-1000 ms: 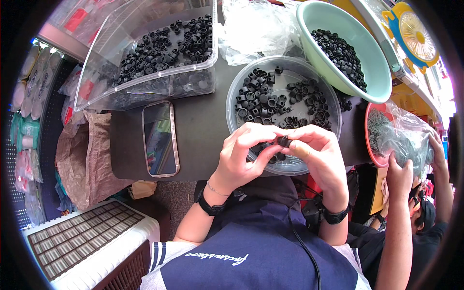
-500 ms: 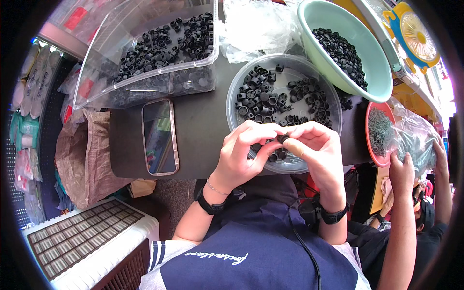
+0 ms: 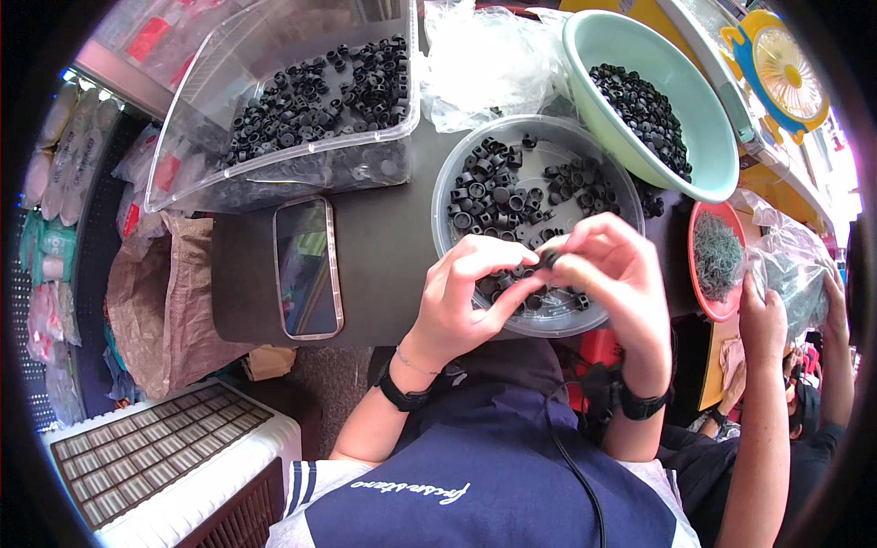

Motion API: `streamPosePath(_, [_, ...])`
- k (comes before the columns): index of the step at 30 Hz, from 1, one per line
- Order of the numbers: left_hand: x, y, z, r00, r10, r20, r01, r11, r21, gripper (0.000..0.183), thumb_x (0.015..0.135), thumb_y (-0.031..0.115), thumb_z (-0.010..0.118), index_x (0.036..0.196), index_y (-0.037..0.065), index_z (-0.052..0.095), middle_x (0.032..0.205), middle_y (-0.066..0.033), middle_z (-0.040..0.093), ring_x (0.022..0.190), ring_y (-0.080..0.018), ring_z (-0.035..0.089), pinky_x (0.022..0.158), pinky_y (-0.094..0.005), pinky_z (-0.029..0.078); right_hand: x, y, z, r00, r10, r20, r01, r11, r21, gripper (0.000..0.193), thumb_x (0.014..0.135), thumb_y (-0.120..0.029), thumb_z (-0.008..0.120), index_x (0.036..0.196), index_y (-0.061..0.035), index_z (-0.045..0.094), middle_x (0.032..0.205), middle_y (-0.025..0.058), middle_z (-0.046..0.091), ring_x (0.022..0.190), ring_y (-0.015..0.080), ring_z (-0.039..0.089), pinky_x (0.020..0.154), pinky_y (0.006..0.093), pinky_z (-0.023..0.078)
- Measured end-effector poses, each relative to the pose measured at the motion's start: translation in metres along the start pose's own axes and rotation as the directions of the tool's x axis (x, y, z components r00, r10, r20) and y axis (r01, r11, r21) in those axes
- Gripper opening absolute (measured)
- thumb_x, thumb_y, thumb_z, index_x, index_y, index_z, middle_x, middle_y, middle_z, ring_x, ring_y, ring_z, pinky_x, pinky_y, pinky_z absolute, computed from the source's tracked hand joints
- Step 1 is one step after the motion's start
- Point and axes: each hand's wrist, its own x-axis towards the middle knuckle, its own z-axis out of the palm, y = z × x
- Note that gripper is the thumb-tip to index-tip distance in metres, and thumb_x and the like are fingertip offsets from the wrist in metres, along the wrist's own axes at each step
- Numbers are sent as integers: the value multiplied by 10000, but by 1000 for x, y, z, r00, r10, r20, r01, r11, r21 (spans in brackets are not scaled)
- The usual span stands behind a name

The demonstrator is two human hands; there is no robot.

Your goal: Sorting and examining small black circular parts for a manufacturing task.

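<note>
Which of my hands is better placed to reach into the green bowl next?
Probably your right hand: it's nearer the green bowl, while your left hand is farther across. The right seems to pinch a small black part, though, so it would need freeing first.

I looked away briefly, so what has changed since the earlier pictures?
The right hand has shifted slightly right and forward. A co-worker's plastic bag has moved right, uncovering more of the red bowl. A black part stays between the hands; the left hand looks much the same.
</note>
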Motion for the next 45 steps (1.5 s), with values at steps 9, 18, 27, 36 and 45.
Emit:
streamPosePath(9, [-4, -1, 0, 996, -77, -55, 78, 997, 25, 364, 895, -103, 631, 1197, 11, 462, 1088, -156, 669, 865, -156, 633, 737, -278, 515, 46, -43, -62, 661, -691, -293, 146, 501, -853, 275, 925, -71, 672, 1187, 12, 661, 1155, 151, 676, 987, 226, 710, 873, 322, 550])
streamPosePath(18, [-4, -3, -1, 989, -105, -99, 111, 992, 53, 337, 901, -97, 624, 1186, 6, 477, 1091, -140, 677, 829, -150, 626, 741, -281, 522, 37, -23, -15, 916, -389, 94, 275, 441, -855, 238, 817, 31, 659, 1051, -13, 667, 960, 142, 662, 862, 293, 670, 824, 380, 527])
streamPosePath(27, [-1, 1, -1, 990, -123, -62, 128, 989, 80, 312, 900, -88, 624, 1166, 8, 492, 1064, -126, 688, 800, -148, 627, 726, -276, 522, 41, 4, -11, 910, -272, 312, 387, 296, -873, 269, 844, -30, 667, 1110, -39, 629, 1008, 149, 641, 957, 361, 656, 843, 434, 524])
streamPosePath(36, [2, 2, -1, 991, -114, -66, 121, 986, 114, 342, 814, -118, 676, 1107, 9, 554, 1037, -121, 682, 804, -214, 649, 682, -320, 530, 50, 5, 3, 943, -115, 312, 331, 228, -916, 215, 841, -25, 676, 1052, -14, 637, 974, 160, 622, 922, 389, 648, 816, 454, 517])
streamPosePath(45, [2, 8, -1, 969, -211, -128, 223, 970, 93, 255, 826, -53, 755, 1042, 11, 635, 1039, -116, 676, 843, -168, 676, 746, -290, 558, 53, 8, -8, 895, -238, 377, 435, 284, -854, 138, 794, 38, 644, 930, 19, 636, 883, 161, 629, 848, 384, 644, 771, 439, 521])
